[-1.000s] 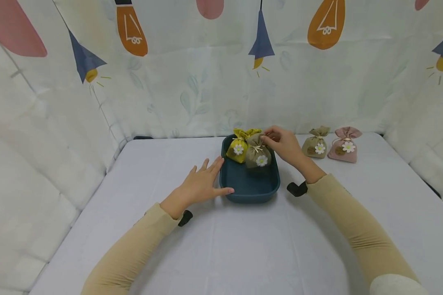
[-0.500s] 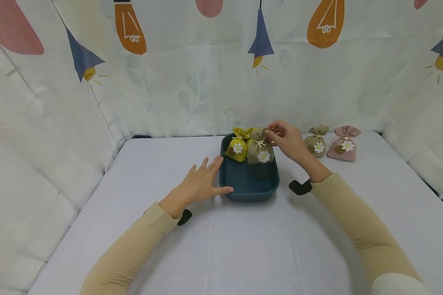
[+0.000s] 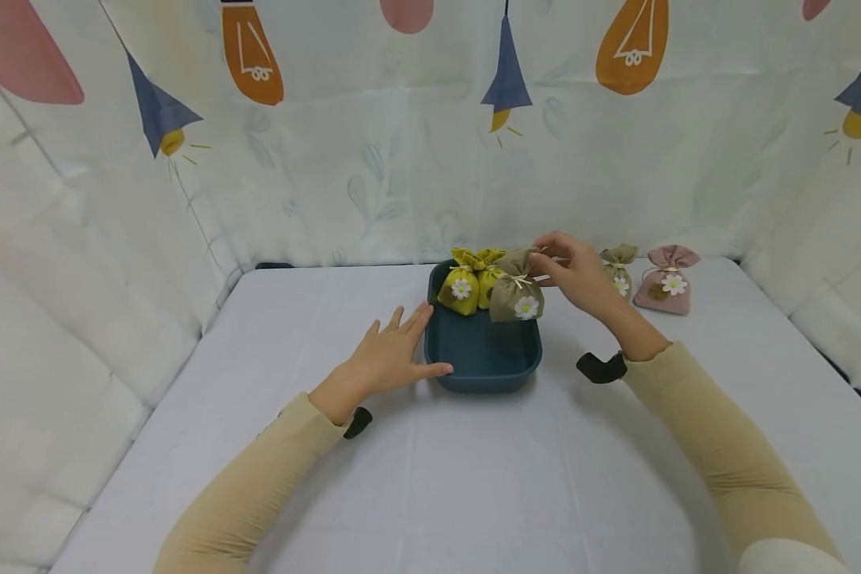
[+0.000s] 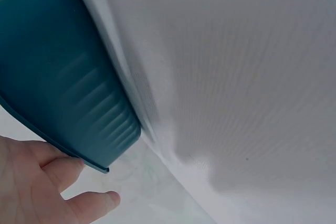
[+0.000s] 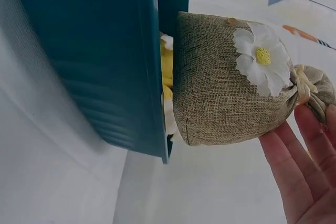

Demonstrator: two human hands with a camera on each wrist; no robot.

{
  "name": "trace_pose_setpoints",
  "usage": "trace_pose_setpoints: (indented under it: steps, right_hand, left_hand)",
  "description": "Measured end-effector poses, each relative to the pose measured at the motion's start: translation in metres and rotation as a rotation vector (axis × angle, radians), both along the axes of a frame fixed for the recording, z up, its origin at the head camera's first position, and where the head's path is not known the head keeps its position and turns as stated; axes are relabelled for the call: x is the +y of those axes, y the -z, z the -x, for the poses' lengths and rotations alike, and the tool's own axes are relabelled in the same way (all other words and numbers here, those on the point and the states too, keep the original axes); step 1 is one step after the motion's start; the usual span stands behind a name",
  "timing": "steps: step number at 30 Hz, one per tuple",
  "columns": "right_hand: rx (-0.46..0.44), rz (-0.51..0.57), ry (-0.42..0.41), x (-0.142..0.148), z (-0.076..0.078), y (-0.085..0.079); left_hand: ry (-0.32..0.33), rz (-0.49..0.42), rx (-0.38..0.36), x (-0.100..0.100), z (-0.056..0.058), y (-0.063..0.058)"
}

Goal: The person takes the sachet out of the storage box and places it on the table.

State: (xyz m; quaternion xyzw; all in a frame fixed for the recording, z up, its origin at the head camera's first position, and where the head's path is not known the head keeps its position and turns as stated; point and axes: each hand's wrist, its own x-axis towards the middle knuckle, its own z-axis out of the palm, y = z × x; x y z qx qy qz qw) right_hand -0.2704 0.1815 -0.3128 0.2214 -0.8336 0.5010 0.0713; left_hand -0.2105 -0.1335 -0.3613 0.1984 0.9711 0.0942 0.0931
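Observation:
My right hand [image 3: 574, 271] pinches the gathered neck of a brown-grey cloth sachet [image 3: 516, 299] with a white daisy. In the right wrist view the sachet [image 5: 226, 82] hangs over the rim of a dark teal plastic tray [image 5: 105, 51], its base just above the edge. My left hand [image 3: 383, 359] lies with spread, straight fingers against the left side of the tray [image 3: 484, 384]. Its fingertips touch the tray wall [image 4: 68, 77] in the left wrist view. Inside, at the back of the tray, sit two yellow sachets [image 3: 459, 288], the right one partly hidden by the held sachet.
An olive-green sachet [image 3: 620, 281], partly covered by my right hand, and a pink sachet [image 3: 666, 285] stand on the white-covered table [image 3: 473, 478] to the right. A printed curtain [image 3: 416, 159] closes off the back, close behind the tray.
The right hand has drawn the brown-grey sachet up and to the right, from beside the yellow sachets to over the tray's right rim. The left hand has stayed still.

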Motion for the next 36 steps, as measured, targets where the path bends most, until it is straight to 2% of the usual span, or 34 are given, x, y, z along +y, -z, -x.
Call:
trace_pose_setpoints:
  steps: [9,17,25,36]
  right_hand:
    - [0.035,-0.021,0.038,0.018,-0.015,-0.009]
    - [0.104,0.002,0.072,0.036,-0.019,-0.004]
    - [0.124,0.068,0.088,0.052,-0.022,-0.001]
    - [0.129,0.020,0.208,0.070,-0.024,0.001]
  left_hand:
    - [0.000,0.008,0.010,0.000,-0.002,-0.002]
    - [0.000,0.007,0.006,0.000,-0.001,-0.002]
    - [0.006,0.007,0.009,0.000,-0.001,-0.001]
    - [0.001,0.007,-0.001,0.000,-0.001,-0.001]
